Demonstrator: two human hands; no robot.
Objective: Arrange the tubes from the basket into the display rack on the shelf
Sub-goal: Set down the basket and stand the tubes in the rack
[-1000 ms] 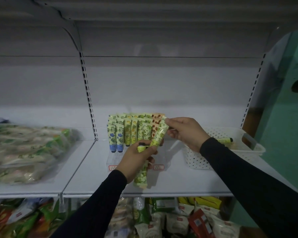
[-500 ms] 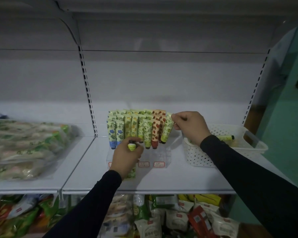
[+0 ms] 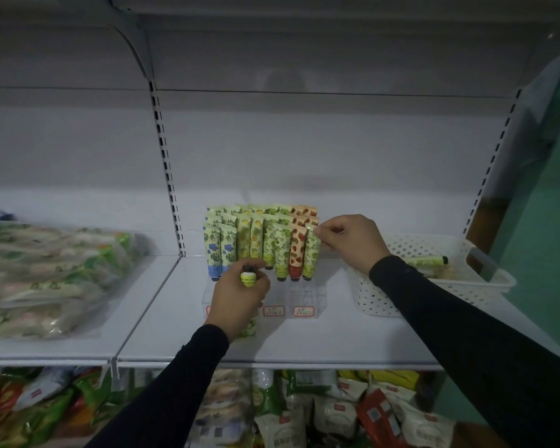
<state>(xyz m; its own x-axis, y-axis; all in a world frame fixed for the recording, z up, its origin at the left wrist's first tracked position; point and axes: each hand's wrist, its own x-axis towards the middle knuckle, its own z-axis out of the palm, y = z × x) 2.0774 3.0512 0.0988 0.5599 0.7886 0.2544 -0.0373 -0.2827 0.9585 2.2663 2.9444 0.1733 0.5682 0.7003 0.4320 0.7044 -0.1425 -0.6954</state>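
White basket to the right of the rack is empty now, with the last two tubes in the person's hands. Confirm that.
Not right: the head view shows the white basket holds at least one tube. The rest stands: it sits right of the rack, and the left hand and right hand each hold a tube.

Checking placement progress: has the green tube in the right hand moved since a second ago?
Yes. The green tube went from tilted before the rack to upright in its right end, right hand pinching its top.
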